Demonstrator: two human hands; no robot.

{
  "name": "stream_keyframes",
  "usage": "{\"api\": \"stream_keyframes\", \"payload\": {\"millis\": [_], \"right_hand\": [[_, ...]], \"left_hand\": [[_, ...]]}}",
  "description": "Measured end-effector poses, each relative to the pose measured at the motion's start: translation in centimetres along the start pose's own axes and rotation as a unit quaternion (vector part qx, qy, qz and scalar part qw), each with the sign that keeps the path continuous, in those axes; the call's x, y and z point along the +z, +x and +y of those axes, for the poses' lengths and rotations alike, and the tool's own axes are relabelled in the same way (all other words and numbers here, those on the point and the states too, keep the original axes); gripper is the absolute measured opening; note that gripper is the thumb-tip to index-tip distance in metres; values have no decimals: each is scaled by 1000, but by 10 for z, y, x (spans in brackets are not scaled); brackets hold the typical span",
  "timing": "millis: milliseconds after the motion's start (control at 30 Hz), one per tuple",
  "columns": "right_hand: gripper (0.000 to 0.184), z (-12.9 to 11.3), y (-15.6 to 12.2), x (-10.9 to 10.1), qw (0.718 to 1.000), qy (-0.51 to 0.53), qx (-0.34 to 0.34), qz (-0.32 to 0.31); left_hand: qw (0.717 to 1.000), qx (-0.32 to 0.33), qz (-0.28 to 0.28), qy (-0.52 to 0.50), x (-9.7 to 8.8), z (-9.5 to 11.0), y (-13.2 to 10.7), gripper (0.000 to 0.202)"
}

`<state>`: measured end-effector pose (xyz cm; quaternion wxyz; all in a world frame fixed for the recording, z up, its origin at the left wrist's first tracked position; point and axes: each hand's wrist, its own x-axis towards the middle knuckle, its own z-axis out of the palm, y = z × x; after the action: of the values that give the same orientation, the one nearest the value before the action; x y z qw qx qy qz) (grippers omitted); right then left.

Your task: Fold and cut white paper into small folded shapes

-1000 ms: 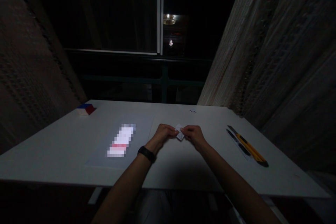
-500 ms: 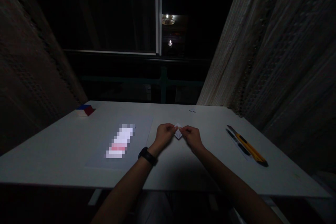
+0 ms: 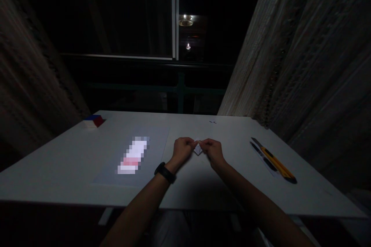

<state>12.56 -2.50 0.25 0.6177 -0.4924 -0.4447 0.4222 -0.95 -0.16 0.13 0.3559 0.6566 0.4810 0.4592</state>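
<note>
Head view: left hand (image 3: 183, 149) and right hand (image 3: 213, 150) each pinch one side of the small folded paper (image 3: 198, 150), between the desk's (image 3: 72, 170) front and back edges; some folds look done, paper not yet released, can't tell what's left.

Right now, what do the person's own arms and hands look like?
No sleeve shows on either forearm; the left hand and right hand are gloveless. A black band, perhaps a watch, rings the left forearm; the right shows none.
</note>
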Motion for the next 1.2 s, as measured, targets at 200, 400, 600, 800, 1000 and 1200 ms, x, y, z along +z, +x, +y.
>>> {"api": "stream_keyframes", "payload": {"millis": [200, 400, 600, 800, 1000, 1200], "right_hand": [[25, -2, 2, -1, 1000, 21, 3, 20], [22, -2, 2, -3, 998, 59, 24, 25], [27, -2, 2, -1, 998, 41, 33, -41], [30, 7, 6, -4, 998, -41, -38, -29], [31, 11, 8, -5, 996, -60, -73, -1], [25, 11, 6, -4, 998, -36, -52, -3]], "left_hand": [[1000, 4, -16, -24, 2, 0, 1, 31], [998, 4, -16, -60, 4, 5, 0, 30], [997, -18, 0, -77, 1, 5, 0, 25], [999, 13, -5, -45, 1, 0, 3, 37], [992, 82, -29, 87, 1, 14, -8, 42], [985, 101, -37, 133, 3, 15, -10, 41]]}}
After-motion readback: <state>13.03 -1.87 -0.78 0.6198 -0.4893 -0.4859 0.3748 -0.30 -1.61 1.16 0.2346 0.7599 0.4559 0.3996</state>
